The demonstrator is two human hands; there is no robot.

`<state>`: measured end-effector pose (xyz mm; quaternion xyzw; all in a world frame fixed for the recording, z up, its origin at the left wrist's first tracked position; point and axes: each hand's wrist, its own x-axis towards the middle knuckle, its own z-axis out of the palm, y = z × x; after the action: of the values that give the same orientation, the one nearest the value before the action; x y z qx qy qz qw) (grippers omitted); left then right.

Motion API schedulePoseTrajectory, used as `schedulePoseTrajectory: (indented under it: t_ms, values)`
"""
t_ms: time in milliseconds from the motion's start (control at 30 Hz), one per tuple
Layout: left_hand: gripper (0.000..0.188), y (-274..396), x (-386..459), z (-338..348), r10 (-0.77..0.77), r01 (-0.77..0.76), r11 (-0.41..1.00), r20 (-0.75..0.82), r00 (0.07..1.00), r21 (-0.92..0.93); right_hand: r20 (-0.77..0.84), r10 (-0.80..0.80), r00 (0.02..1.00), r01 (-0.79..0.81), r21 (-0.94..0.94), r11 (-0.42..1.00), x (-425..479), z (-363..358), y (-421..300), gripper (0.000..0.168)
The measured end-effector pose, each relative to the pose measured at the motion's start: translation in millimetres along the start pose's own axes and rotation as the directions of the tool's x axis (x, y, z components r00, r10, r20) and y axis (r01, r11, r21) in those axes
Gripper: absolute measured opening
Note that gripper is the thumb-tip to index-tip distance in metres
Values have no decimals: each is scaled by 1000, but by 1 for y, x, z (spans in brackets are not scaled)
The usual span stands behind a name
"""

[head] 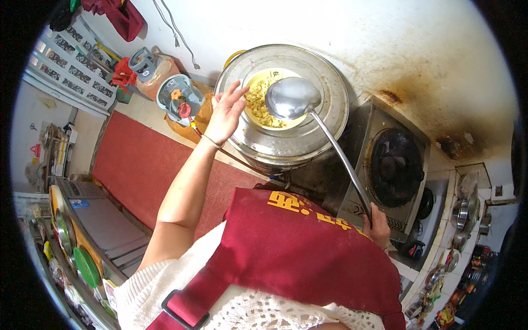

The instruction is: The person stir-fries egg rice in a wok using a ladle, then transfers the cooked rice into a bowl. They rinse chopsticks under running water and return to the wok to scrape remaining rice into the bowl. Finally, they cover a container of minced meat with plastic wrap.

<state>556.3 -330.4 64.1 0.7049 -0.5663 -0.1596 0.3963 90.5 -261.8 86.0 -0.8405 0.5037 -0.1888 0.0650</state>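
Note:
My right hand (377, 226) is wrapped around the dark end of a long-handled steel ladle (293, 99). The ladle's head hangs above a pale yellow bowl (293, 125) and hides its right part. Chopped yellowish food, perhaps scrambled egg, (260, 101) fills the visible part of the bowl. This bowl stands on the round metal lid (284, 144) of a large pot. At the bowl's left side is my left hand (227, 115), fingers spread and nothing held. Whether its fingertips touch the rim, I cannot tell.
Right of the pot stands a gas stove with a blackened burner (394, 167). Gas cylinders (179, 99) stand at the left, a hose (235, 156) running from one towards the pot. A red mat (144, 165) covers the floor. Pans and jars line the tiled counter (443, 231).

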Motion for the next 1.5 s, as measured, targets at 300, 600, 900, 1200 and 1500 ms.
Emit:
schedulePoseTrajectory:
  t_ms: [300,600,900,1200,1500]
  values:
    - [57,45,8,-27,402,-406,914,168,900,-14,-81,-153,985,145,-96,985,-20,12,28,47]
    - [73,31,40,-10,326,-307,945,293,899,-111,-61,-106,993,106,-12,994,-33,16,39,46]
    - [34,52,74,-21,26,-85,837,-116,993,-541,-42,302,953,-284,232,930,-17,-9,0,40]
    - [67,39,26,-5,-153,226,940,278,948,-256,158,512,844,-493,604,626,-8,-20,-3,37]
    - [91,137,-34,-51,93,407,-313,399,912,-858,377,367,850,-510,763,397,19,-36,-12,37]
